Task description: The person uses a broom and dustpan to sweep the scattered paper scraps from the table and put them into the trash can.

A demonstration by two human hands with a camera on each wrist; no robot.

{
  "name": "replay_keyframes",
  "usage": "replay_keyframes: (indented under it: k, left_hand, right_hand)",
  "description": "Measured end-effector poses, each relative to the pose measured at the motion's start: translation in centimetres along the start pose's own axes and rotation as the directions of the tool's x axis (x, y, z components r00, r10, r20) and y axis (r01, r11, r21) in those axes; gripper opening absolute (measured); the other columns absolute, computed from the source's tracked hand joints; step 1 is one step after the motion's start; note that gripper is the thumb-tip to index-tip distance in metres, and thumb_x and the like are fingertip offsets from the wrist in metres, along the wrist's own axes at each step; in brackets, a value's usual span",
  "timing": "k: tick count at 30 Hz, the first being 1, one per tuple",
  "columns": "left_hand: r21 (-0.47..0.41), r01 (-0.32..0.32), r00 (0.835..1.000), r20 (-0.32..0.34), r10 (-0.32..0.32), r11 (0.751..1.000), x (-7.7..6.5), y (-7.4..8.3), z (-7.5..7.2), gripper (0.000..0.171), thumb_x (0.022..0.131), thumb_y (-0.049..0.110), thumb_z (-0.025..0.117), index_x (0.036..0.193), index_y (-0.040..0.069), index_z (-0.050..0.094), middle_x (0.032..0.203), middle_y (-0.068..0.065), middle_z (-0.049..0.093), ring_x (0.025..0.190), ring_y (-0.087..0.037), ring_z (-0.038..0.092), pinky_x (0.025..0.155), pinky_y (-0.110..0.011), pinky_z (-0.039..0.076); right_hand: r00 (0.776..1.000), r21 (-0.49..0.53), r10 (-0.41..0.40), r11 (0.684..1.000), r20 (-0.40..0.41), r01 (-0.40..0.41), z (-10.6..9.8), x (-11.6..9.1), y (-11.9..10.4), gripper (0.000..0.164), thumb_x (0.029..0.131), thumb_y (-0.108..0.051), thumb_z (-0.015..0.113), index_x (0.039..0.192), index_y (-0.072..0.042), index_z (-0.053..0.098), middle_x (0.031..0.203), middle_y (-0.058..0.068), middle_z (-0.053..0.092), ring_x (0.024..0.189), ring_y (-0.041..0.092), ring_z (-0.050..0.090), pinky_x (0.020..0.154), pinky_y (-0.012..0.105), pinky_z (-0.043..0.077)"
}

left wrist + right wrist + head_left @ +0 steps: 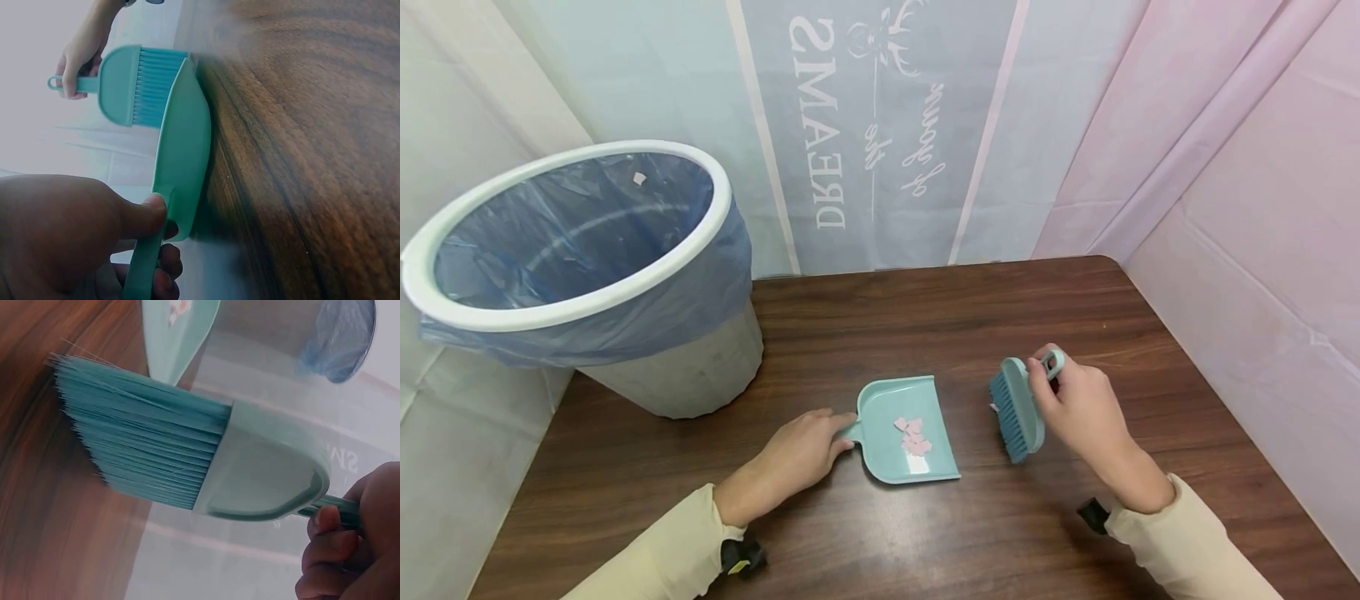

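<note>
A light teal dustpan (887, 408) lies on the table with several pink paper scraps (914, 437) gathered on it. My left hand (801, 450) grips its short handle; the left wrist view shows the thumb (153, 212) on top of the handle. To the right of the pan, my right hand (1086, 408) holds a matching hand brush (1026, 404) by its looped handle. The brush's blue-green bristles (144, 431) point left and down, apart from the pan's front lip. A small pale scrap (995, 407) shows at the bristles.
At the left stands a tall bin (681, 387) with a white rim (724, 196) and a blue plastic liner (587, 225). One pink scrap (639, 178) clings inside the liner. Printed cloth (880, 225) hangs behind the dark wooden table (925, 325).
</note>
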State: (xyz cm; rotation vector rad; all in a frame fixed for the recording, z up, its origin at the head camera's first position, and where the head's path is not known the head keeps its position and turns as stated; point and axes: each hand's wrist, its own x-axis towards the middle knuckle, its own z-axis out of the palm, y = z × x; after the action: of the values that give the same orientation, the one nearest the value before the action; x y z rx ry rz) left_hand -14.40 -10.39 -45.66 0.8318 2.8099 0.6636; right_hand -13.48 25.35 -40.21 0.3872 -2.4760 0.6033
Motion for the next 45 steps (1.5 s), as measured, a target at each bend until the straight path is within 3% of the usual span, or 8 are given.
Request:
replay_keyframes:
  k: [6, 12, 26, 34, 45]
  left_hand:
    - [-0.005, -0.009, 1.0, -0.01, 0.009, 1.0, -0.4, -0.2, 0.0, 0.036, 0.099, 0.017, 0.069, 0.132, 0.002, 0.066, 0.122, -0.018, 0.07, 0.115, -0.037, 0.065, 0.096, -0.05, 0.053]
    - [0.014, -0.053, 0.998, -0.042, 0.053, 0.999, -0.6, -0.6, 0.1, 0.035, 0.1, 0.018, 0.068, 0.131, 0.002, 0.066, 0.105, -0.012, 0.07, 0.094, -0.025, 0.067, 0.082, -0.042, 0.057]
    - [0.032, -0.085, 0.992, -0.089, 0.088, 0.996, -1.3, -1.6, -0.9, 0.032, 0.099, 0.016, 0.069, 0.128, 0.003, 0.067, 0.091, 0.0, 0.064, 0.077, -0.008, 0.053, 0.073, -0.031, 0.053]
    - [0.009, -0.075, 0.99, -0.118, 0.076, 0.997, -1.7, -1.5, -3.4, 0.03, 0.098, 0.016, 0.07, 0.126, 0.005, 0.068, 0.092, 0.003, 0.065, 0.076, -0.008, 0.052, 0.07, -0.029, 0.05]
    - [0.03, -0.077, 0.985, -0.152, 0.081, 0.997, -2.2, -1.0, -9.5, 0.028, 0.099, 0.015, 0.068, 0.125, 0.006, 0.067, 0.099, 0.0, 0.067, 0.085, -0.013, 0.059, 0.073, -0.036, 0.053]
  right_hand:
    - [1.0, -0.064, 0.005, 0.998, -0.006, -0.006, -1.4, -0.4, 1.6, 0.006, 0.096, -0.007, 0.064, 0.091, -0.006, 0.067, 0.054, -0.011, 0.038, 0.043, -0.001, 0.027, 0.04, 0.021, 0.024]
    - [1.0, -0.111, 0.015, 0.994, -0.003, -0.015, -2.4, -0.8, 2.5, 0.006, 0.096, -0.005, 0.062, 0.09, -0.004, 0.064, 0.052, -0.009, 0.038, 0.041, 0.002, 0.028, 0.039, 0.022, 0.023]
    - [0.997, -0.103, 0.075, 0.992, 0.016, -0.073, -2.4, -1.4, 3.1, 0.008, 0.097, -0.006, 0.063, 0.089, -0.005, 0.064, 0.053, -0.009, 0.037, 0.044, 0.001, 0.027, 0.04, 0.022, 0.023]
    - [0.997, -0.098, 0.081, 0.992, 0.011, -0.08, -2.3, -1.2, 3.1, 0.008, 0.098, -0.007, 0.062, 0.09, -0.005, 0.064, 0.053, -0.008, 0.038, 0.044, 0.002, 0.029, 0.041, 0.023, 0.024]
    - [0.996, -0.085, 0.084, 0.993, -0.008, -0.084, -2.4, -0.9, 3.1, 0.009, 0.098, -0.007, 0.06, 0.09, -0.005, 0.064, 0.055, -0.006, 0.039, 0.046, 0.004, 0.031, 0.041, 0.022, 0.023]
